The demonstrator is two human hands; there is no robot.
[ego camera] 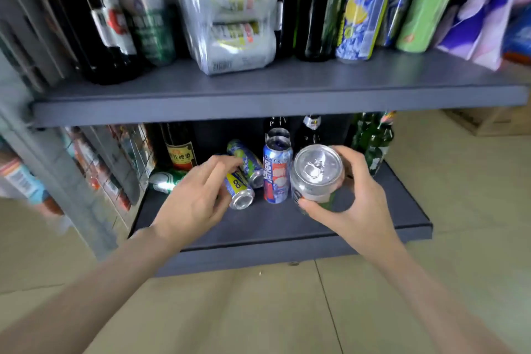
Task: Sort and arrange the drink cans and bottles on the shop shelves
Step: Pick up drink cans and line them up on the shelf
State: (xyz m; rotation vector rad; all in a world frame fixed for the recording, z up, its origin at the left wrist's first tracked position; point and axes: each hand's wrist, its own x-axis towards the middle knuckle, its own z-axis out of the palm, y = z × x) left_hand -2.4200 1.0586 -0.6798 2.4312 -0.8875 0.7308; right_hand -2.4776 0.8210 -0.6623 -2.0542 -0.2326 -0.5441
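Observation:
My right hand (356, 198) grips a silver-topped green can (316, 178), tilted with its lid toward me, above the lower shelf (287, 227). My left hand (198, 198) reaches over a blue and yellow can (240, 192) that lies on its side; the fingers touch it, and a closed grip does not show. Behind it lies a second blue and green can (245, 161). A blue, red and white can (277, 175) stands upright between my hands. A green can (166, 179) lies at the left.
Dark bottles (178, 146) and green bottles (373, 141) stand at the back of the lower shelf. The upper shelf (258, 95) holds bottles, a wrapped pack of cans (230, 14) and tall cans. A wire rack (115, 158) with goods stands at the left.

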